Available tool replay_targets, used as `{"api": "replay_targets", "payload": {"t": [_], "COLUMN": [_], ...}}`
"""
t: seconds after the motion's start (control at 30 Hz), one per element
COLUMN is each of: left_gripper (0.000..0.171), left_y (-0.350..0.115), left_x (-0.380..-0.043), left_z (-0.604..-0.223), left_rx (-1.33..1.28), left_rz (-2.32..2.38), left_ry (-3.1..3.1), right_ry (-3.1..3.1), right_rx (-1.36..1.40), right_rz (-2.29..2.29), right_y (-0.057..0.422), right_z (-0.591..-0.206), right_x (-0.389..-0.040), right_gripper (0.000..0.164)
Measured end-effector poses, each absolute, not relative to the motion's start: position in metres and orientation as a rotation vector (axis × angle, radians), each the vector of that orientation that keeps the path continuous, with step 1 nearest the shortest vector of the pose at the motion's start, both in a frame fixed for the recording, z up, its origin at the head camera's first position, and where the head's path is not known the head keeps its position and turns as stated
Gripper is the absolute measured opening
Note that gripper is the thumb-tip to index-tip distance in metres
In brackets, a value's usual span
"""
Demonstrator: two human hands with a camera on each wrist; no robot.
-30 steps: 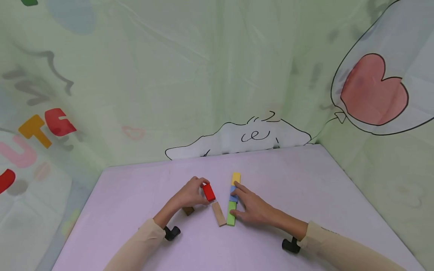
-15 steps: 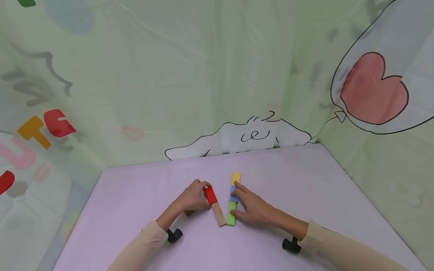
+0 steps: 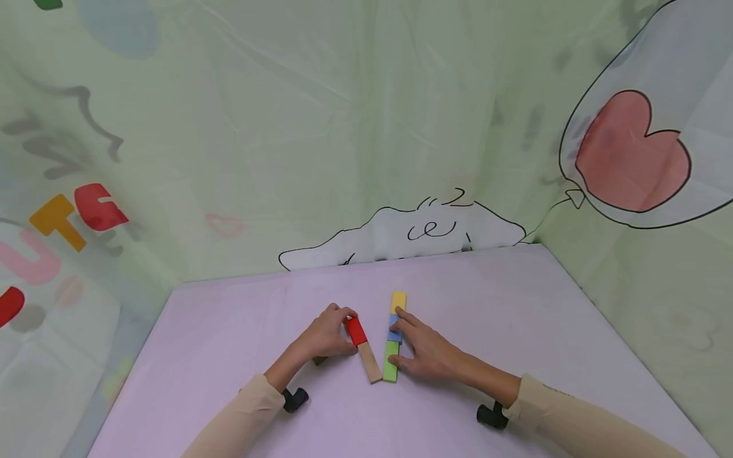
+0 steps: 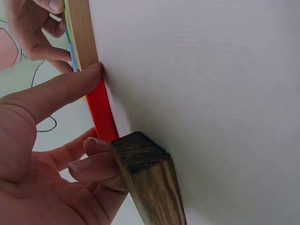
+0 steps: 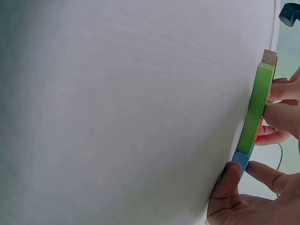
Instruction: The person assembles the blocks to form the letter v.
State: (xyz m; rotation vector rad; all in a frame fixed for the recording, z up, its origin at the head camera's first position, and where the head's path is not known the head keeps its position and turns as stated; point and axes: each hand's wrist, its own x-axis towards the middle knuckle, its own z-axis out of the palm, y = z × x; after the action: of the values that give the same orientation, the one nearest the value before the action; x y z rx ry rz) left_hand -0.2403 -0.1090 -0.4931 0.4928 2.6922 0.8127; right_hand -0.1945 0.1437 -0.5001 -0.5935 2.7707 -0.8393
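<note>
My left hand (image 3: 328,332) holds a red wooden block (image 3: 356,331), its thumb at the near end and fingertips at the far end. The red block meets the end of a light wooden block (image 3: 369,362). My right hand (image 3: 429,348) rests along a row made of a yellow block (image 3: 399,300), a blue block (image 3: 394,334) and a green block (image 3: 392,364); its thumb touches the green one and its fingers the blue one. Partly hidden below the left hand is a dark brown block (image 4: 154,187). The two rows slant together toward their near ends.
A pale lilac table top (image 3: 240,369) lies under everything. Behind it and at the sides hangs a printed pale green cloth (image 3: 275,127). Each wrist carries a small black camera, the left one (image 3: 295,400) and the right one (image 3: 492,416).
My left hand has shifted slightly right and nearer with the red block, closing its gap to the light wooden block. The right hand and its row look unmoved.
</note>
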Motion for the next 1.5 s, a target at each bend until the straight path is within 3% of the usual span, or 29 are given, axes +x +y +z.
{"api": "replay_targets", "payload": {"t": [0.8,1.2,1.5], "left_gripper": [0.064,0.074,0.074], "left_y": [-0.108,-0.119,-0.132], "left_x": [-0.237,-0.236,-0.234], "left_z": [-0.493,-0.487,-0.480], "left_rx": [0.503,0.487,0.386], "left_rz": [0.820,0.907,0.912], "left_ry": [2.692,2.688,2.701], "right_ry": [2.786,2.788,2.797], "right_rx": [-0.604,-0.598,-0.623], "right_rz": [-0.831,-0.827,-0.822], "right_y": [0.145,0.143,0.144], "right_z": [-0.501,-0.501,-0.503], "right_x": [-0.193,-0.193,-0.195], "right_gripper": [0.053,0.053,0.053]}}
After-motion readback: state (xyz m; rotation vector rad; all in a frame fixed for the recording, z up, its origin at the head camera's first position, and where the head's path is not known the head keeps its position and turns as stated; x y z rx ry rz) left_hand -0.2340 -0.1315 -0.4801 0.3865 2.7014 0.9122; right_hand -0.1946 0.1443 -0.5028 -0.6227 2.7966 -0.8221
